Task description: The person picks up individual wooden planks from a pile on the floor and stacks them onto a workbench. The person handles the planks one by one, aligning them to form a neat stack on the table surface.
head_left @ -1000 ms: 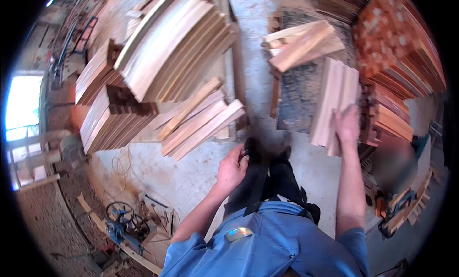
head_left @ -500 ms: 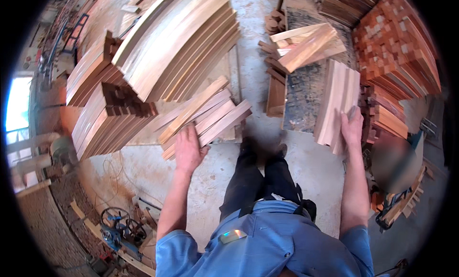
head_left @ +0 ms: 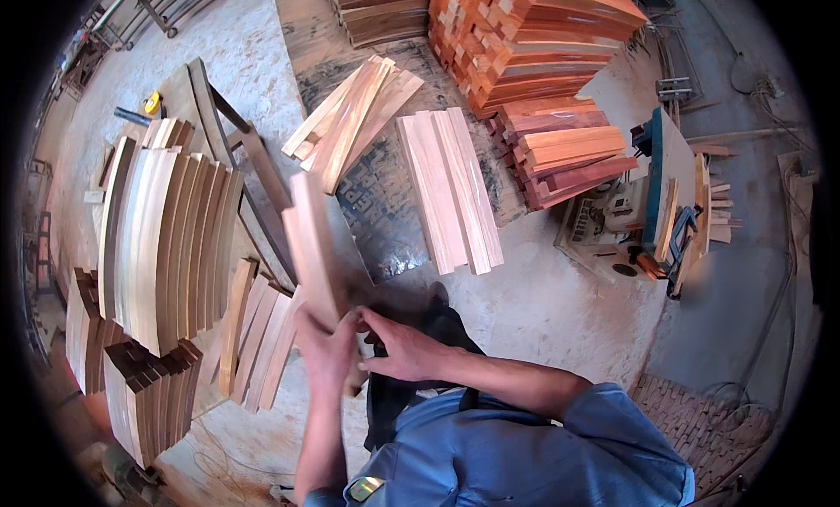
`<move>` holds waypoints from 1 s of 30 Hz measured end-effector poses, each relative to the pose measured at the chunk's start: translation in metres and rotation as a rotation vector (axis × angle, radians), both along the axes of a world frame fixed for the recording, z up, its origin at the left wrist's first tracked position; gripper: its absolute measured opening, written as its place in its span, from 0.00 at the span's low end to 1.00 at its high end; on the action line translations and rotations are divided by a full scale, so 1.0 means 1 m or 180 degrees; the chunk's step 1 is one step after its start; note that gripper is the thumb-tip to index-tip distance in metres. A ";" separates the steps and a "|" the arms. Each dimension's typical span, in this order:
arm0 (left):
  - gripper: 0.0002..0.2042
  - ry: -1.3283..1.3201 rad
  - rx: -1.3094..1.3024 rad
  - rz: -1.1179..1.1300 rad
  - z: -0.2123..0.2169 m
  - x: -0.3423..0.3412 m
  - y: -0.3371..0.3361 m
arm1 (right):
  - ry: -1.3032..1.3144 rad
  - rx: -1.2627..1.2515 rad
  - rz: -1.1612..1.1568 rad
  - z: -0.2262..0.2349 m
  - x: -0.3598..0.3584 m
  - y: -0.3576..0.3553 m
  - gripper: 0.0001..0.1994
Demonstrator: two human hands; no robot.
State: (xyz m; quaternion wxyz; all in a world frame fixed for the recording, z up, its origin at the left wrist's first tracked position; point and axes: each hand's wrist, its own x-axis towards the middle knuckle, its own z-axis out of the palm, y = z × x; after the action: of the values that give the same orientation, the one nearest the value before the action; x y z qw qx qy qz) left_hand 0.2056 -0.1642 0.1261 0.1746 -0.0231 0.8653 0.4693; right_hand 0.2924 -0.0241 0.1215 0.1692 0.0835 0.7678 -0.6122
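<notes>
My left hand (head_left: 325, 349) grips the near end of a pale wooden slat (head_left: 311, 244), which rises away from me at a tilt. My right hand (head_left: 404, 349) closes on the same near end from the right, fingers touching the left hand. Just left of the hands lie several loose short slats (head_left: 255, 332) on the floor. Ahead of the held slat, a flat row of pale boards (head_left: 451, 188) rests on a dark mat (head_left: 376, 209), with a skewed bundle of slats (head_left: 354, 118) beyond it.
A tall stack of curved boards (head_left: 162, 244) stands at my left, with darker curved pieces (head_left: 149, 393) below it. Reddish plank stacks (head_left: 534, 43) fill the far right. A woodworking machine (head_left: 652, 209) sits at the right. My dark trousers (head_left: 411, 376) show below the hands.
The view swung left. My left hand lifted a slat from the loose pile; my right hand left the boards on the right and came across to grip the same slat.
</notes>
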 end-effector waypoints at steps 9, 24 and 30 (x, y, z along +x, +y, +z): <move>0.18 -0.0819 0.1761 -0.0401 -0.038 0.005 0.126 | -0.0316 0.0104 -0.0726 -0.020 0.031 0.099 0.42; 0.27 -0.0167 0.0688 -0.0557 -0.065 -0.034 0.218 | -0.0353 0.0617 -0.0764 -0.018 0.020 0.165 0.36; 0.30 0.0100 -0.0407 -0.0650 -0.060 -0.049 0.246 | 0.0388 0.1838 -0.1419 -0.030 0.011 0.211 0.33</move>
State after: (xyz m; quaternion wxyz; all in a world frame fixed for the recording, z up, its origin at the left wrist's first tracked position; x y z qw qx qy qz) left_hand 0.1569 0.0819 0.0665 0.2061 0.0614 0.8940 0.3932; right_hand 0.3033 0.1867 0.0919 -0.0449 0.2563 0.8806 -0.3960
